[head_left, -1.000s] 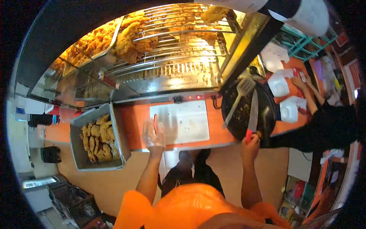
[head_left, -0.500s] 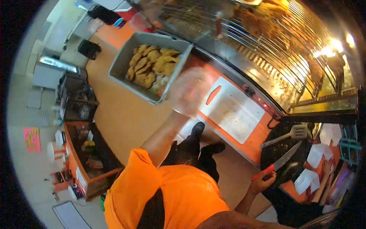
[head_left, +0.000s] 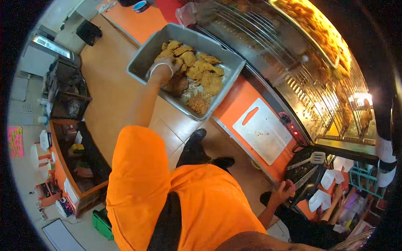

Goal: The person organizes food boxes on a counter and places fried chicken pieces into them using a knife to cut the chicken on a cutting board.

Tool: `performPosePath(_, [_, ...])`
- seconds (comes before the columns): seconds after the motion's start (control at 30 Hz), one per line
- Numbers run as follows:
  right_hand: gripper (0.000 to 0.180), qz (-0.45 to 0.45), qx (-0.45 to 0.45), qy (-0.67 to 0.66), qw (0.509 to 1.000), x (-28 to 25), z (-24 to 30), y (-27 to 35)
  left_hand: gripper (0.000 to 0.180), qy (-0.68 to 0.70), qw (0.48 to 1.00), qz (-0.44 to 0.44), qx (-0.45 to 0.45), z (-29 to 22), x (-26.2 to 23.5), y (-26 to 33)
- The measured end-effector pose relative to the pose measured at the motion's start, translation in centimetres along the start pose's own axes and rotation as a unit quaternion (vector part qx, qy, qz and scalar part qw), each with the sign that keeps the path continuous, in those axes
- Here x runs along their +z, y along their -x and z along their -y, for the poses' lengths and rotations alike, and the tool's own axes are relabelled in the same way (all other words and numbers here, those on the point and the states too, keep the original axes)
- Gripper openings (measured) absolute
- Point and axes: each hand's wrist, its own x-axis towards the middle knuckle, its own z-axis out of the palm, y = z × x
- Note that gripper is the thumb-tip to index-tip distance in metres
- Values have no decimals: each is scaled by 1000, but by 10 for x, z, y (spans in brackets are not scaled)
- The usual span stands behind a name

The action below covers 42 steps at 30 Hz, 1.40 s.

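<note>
Since the earlier frame, our left hand has moved down into the metal tray, its fingers closing on a fried cutlet there. Our right hand stays clenched around the knife beside the white cutting board.

The fingers of the left hand are buried among the golden fried pieces in the grey metal tray, so what they grip cannot be told. The right hand hides the handle of the long steel knife. The dark round griddle is partly covered by the knife and the slotted metal spatula.
</note>
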Motion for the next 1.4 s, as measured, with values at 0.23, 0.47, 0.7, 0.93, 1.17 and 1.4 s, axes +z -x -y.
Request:
performPosePath(0.23, [19, 68, -31, -94, 993, 71, 45, 27, 32, 65, 996, 51, 40, -29, -60, 16])
performPosePath(0.47, [14, 56, -14, -181, 982, 108, 165, 29, 27, 147, 987, -66, -15, 15, -59, 19])
performPosePath(0.7, [12, 28, 1, -188, 982, 101, 161, 40, 27, 857, 438, -36, -269, 47, -40, 14])
performPosePath(0.93, [16, 46, -1, -210, 977, 105, 143, 43, 21, 839, 463, -37, -284, 30, -28, 5])
performPosePath(1.17, [14, 24, 40, -193, 980, 96, 131, 54, 21, 225, 938, -250, -87, 26, -87, 7])
performPosePath(1.4, [11, 36, 77, -158, 984, 97, 135, 65, 28, 149, 915, -77, 366, -71, -34, -77])
